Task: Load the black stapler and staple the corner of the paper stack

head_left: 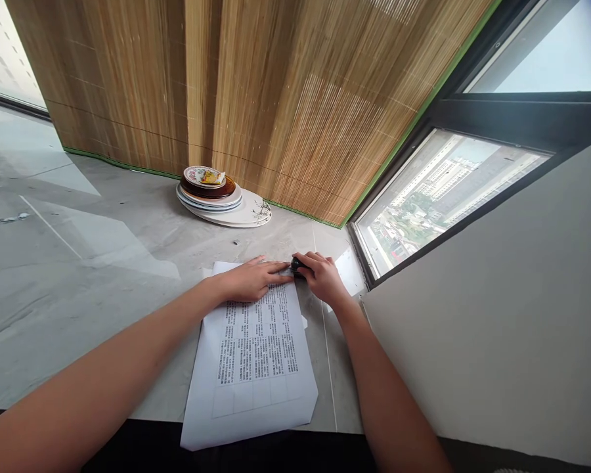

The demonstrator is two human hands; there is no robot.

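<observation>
A stack of printed white paper sheets [256,368] lies on the grey marble floor in front of me. My left hand [250,278] rests flat on the top of the sheets, fingers stretched out to the right. My right hand [322,276] is closed around a small black object [297,265] at the paper's top right corner, pressing it against the sheets. What the object is cannot be made out clearly.
A pile of plates [217,194] stands further back by a bamboo blind [285,98]. A low window [438,197] with a dark frame is at the right, beside a white wall [512,315]. A small white sheet [350,270] lies near the window.
</observation>
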